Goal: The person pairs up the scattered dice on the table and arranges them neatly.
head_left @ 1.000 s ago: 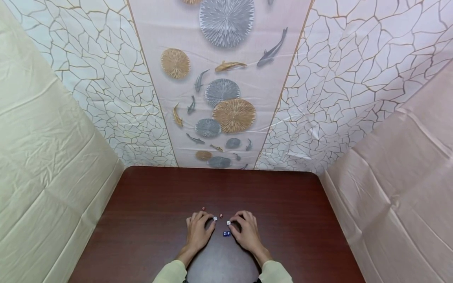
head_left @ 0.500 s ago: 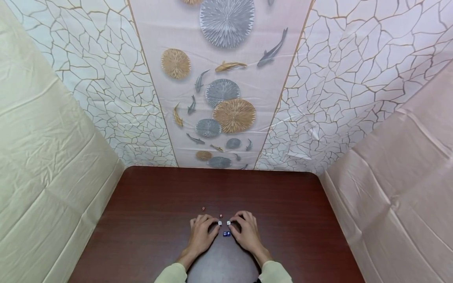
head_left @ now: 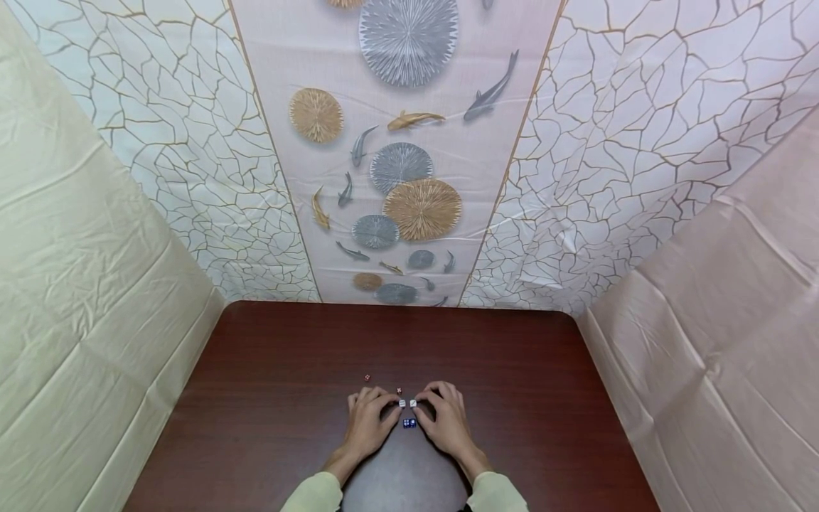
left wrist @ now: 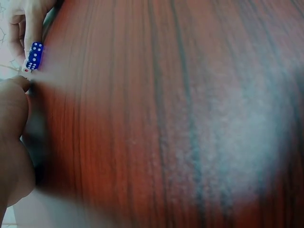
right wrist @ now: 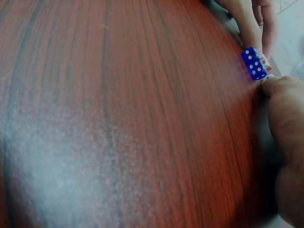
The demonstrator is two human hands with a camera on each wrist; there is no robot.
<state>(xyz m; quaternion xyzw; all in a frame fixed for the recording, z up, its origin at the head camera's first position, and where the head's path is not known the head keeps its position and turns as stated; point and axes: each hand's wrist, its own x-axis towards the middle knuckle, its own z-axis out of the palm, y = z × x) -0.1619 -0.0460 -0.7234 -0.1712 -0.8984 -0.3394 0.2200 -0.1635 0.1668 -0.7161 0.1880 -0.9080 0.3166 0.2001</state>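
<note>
Between thumb and forefinger, my left hand [head_left: 368,424] pinches a white die [head_left: 402,403] low over the table. Facing it across a small gap, another white die [head_left: 413,403] is pinched by my right hand [head_left: 445,421]. Two blue dice [head_left: 409,423] sit side by side, touching, just nearer to me than the white ones. In the right wrist view the blue dice [right wrist: 254,63] partly cover the white dice behind them. A red die [head_left: 399,391] lies just beyond the white pair, and a second red die [head_left: 367,377] lies farther off to the left.
The dark red-brown wooden table [head_left: 269,398] carries all the dice. Its far edge meets a patterned cloth [head_left: 397,213]. Plain cloth walls stand at the left [head_left: 96,284] and right [head_left: 704,306] sides.
My left hand has moved right and slightly toward me with its white die, narrowing the gap to the other white die. My right hand, the blue dice and the red dice have stayed put.
</note>
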